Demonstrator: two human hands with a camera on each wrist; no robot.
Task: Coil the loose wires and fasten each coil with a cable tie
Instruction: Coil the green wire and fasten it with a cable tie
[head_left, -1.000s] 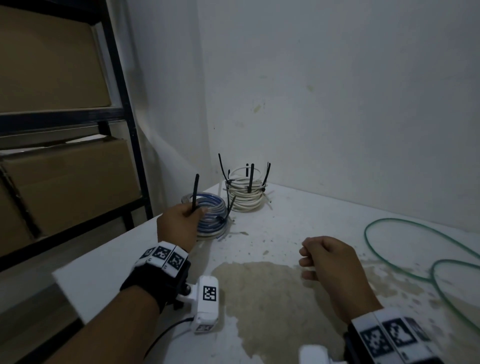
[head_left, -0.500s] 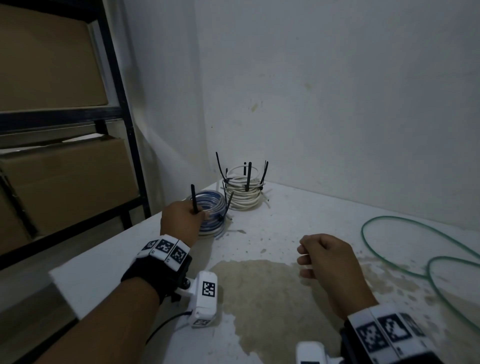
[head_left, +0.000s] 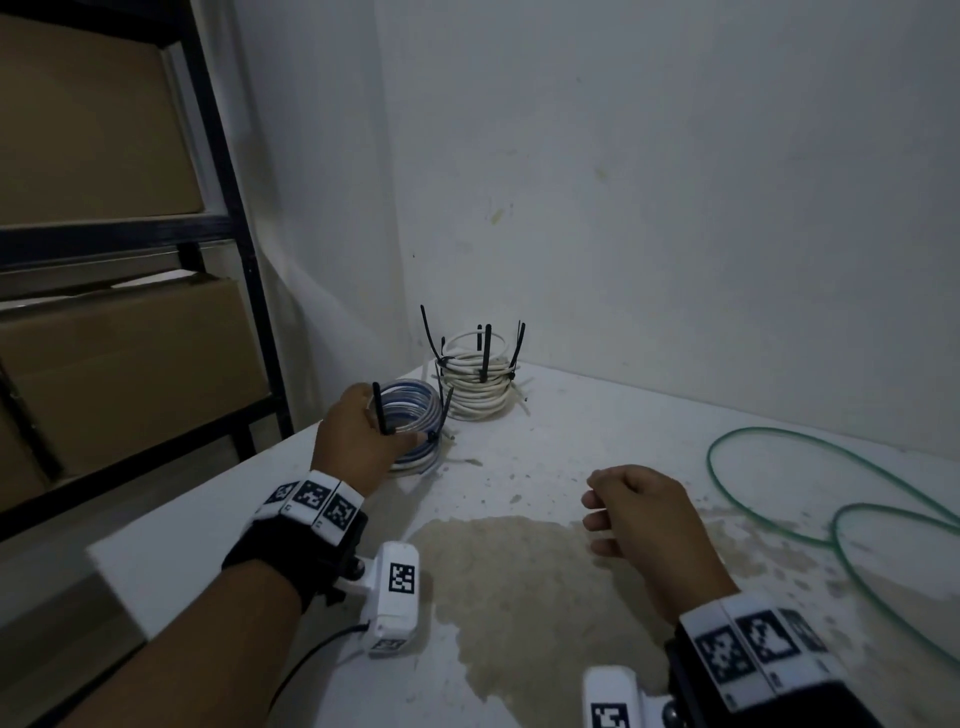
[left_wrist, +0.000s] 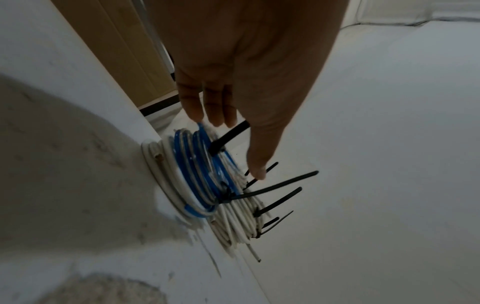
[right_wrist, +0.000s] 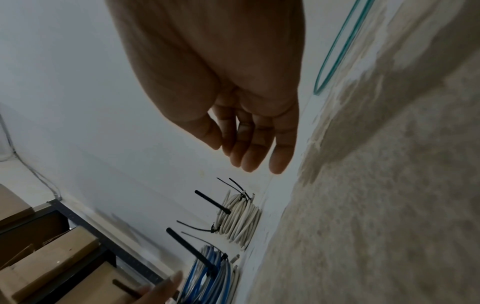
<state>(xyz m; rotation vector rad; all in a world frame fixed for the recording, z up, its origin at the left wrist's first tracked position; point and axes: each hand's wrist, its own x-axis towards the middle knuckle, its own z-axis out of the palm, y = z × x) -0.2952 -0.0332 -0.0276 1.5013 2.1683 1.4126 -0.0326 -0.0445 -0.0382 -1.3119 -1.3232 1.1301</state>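
Observation:
A blue-and-white wire coil (head_left: 415, 410) (left_wrist: 197, 174) lies at the table's far left, seemingly on a flat white coil. A black cable tie tail (head_left: 382, 413) (left_wrist: 228, 137) stands up from it. My left hand (head_left: 363, 431) (left_wrist: 233, 148) is at this coil, fingers fairly straight, fingertips touching its top turns, the tie tail between fingers and thumb. Behind it stands a taller white coil (head_left: 475, 389) (right_wrist: 240, 218) with several black ties sticking up. A loose green wire (head_left: 779, 467) (right_wrist: 335, 59) loops over the table at right. My right hand (head_left: 597, 509) (right_wrist: 249, 158) hovers mid-table, loosely curled and empty.
A black metal rack (head_left: 228, 208) with cardboard boxes (head_left: 130, 364) stands left of the table. White walls close the corner behind the coils. The white table (head_left: 208, 483) has its left edge near my left wrist and a large brownish stain (head_left: 519, 571) in the middle.
My left hand stays at the blue-and-white coil and its grip looks looser. The right hand has barely moved.

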